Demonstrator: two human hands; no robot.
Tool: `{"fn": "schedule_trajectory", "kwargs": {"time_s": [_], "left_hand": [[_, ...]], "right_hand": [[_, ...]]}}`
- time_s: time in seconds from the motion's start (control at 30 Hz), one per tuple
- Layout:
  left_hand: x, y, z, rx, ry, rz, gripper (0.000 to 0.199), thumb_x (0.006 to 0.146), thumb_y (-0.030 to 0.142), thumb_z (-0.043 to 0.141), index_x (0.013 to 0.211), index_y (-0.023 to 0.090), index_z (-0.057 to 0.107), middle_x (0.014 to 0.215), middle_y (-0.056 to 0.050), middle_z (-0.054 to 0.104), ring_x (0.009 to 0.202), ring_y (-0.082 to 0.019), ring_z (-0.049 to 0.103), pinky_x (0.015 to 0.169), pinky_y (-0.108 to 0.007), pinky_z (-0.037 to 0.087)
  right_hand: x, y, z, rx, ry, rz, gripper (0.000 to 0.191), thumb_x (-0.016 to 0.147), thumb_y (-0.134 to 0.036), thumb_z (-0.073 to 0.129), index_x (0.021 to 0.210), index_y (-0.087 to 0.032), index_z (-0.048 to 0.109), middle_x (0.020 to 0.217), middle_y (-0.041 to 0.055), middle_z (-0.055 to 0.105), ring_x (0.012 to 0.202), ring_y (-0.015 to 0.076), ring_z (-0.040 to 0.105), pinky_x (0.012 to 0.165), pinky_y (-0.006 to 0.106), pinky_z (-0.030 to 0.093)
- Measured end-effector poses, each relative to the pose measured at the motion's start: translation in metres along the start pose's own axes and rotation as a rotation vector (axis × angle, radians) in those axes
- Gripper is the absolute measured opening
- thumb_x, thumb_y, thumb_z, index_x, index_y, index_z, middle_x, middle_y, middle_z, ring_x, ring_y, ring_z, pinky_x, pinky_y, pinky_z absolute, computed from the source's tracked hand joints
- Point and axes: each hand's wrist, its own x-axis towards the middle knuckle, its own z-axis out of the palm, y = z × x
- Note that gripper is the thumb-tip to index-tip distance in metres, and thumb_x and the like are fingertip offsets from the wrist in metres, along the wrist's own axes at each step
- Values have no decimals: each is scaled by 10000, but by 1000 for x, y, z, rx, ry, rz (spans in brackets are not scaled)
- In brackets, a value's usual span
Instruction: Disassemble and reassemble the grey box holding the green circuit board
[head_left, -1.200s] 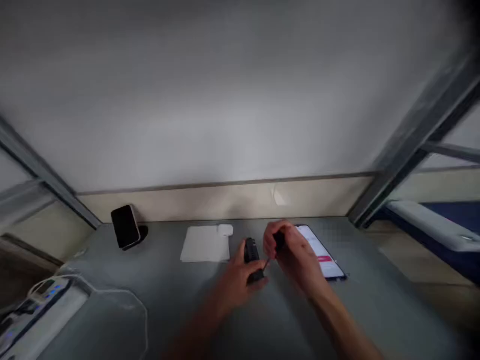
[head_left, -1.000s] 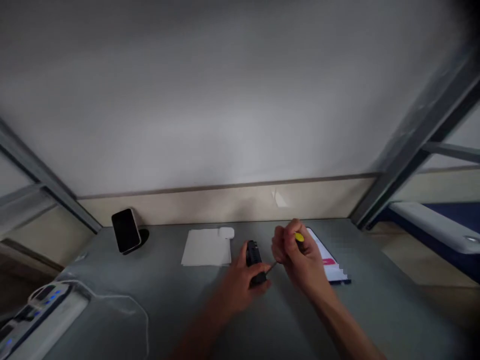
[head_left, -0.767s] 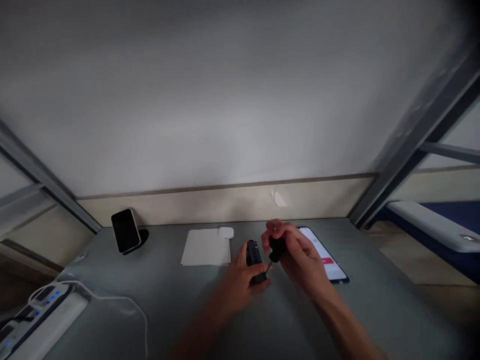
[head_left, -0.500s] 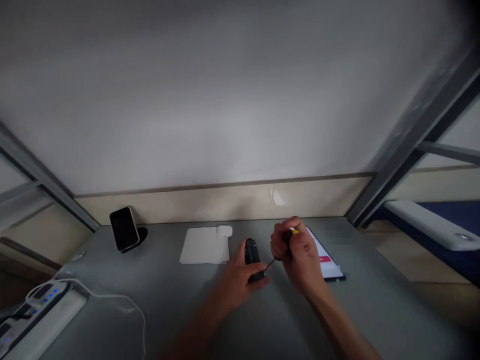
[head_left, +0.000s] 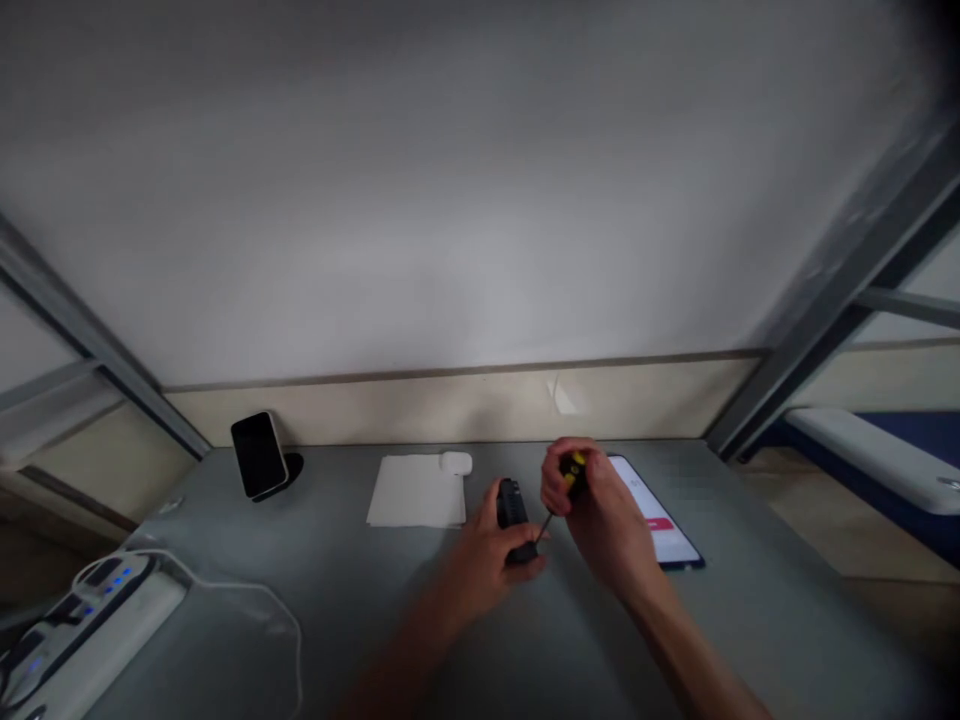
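Observation:
My left hand [head_left: 491, 548] is closed around a small black ridged object [head_left: 513, 508], its exact kind unclear, and steadies it on the grey tabletop. Wrapped in my right hand [head_left: 592, 500] is a screwdriver [head_left: 574, 472] with a black and yellow handle. Its thin shaft slants down and left, and the tip reaches the near right side of the black object, by my left fingers. Whether the tip sits in a screw is too small to tell.
A tablet [head_left: 658, 520] with a lit screen lies right of my right hand. White paper [head_left: 412, 492] and a small white case [head_left: 456, 463] lie behind my left hand. A phone on a stand [head_left: 259, 455], a power strip [head_left: 94, 620] and a white cable [head_left: 247, 585] are at the left.
The view has shifted slightly, so everything sits a little farther right. My right hand has turned about the screwdriver, and more of its yellow-marked handle end shows. Both grips stay closed.

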Motion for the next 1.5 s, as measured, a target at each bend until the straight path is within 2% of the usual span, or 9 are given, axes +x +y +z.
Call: {"fn": "schedule_trajectory", "kwargs": {"time_s": [0.2,0.4,0.63,0.77,0.87,0.97,1.1,1.33,1.5], "left_hand": [[1,4,-5,-95,-19,-13,345,928,489,743,1211,295,784,1720,-82,246,1372,-354,583,1183,-510,470],[-1,4,-9,-116,-36,-34,367,937,516,726,1213,283,787,1720,-88,253,1410,-354,549,1196,-503,456],[0,1,-8,-106,-28,-17,355,915,484,763,1213,292,784,1710,-84,275,1432,-345,537,1214,-497,439],[0,2,-9,-90,-40,-37,306,932,441,754,1200,295,778,1708,-71,263,1398,-313,572,1196,-451,464],[-1,0,-8,-113,-49,-43,314,925,464,763,1189,296,783,1714,-69,242,1410,-312,562,1216,-439,438],[0,-1,-7,-111,-29,-33,317,929,468,759,1198,302,782,1711,-68,238,1481,-334,485,1250,-462,391],[1,3,-9,-118,-24,-13,289,941,456,744,1183,301,783,1663,-77,312,1430,-317,538,1214,-460,438],[-1,3,-8,-59,-41,-45,357,950,533,711,1223,312,775,1727,-70,237,1452,-337,524,1227,-491,426],[-2,-1,-5,-46,-22,-37,369,950,552,703,1222,313,777,1736,-66,240,1472,-356,503,1224,-505,429]], "right_hand": [[-1,-5,-5,-48,-36,18,226,945,-433,769,995,-281,611,1059,17,629,815,153,637,777,320,529],[0,-2,1,6,-38,3,223,1005,-498,666,991,-288,591,758,-52,482,557,108,394,531,248,364],[-1,-2,0,-70,-1,6,235,953,-489,735,981,-270,651,928,24,620,720,166,558,631,301,455],[-2,3,-1,-15,-36,12,273,972,-455,732,898,-278,538,792,-37,577,554,108,458,529,249,364],[-1,3,1,28,-51,39,331,990,-615,626,1037,-287,620,709,-51,482,513,106,369,482,247,313],[-1,2,2,27,-64,62,430,993,-669,568,1153,-283,670,803,-8,544,570,131,451,509,274,379],[-6,0,0,-71,-77,11,227,975,-500,708,966,-284,638,924,31,645,719,173,589,614,303,469],[-5,8,5,-64,11,-62,336,1008,-611,601,928,-286,568,663,-59,461,528,123,382,509,256,338],[-3,4,4,-91,32,-13,307,1024,-578,584,1025,-278,649,792,-4,571,613,153,509,569,297,421]]}}
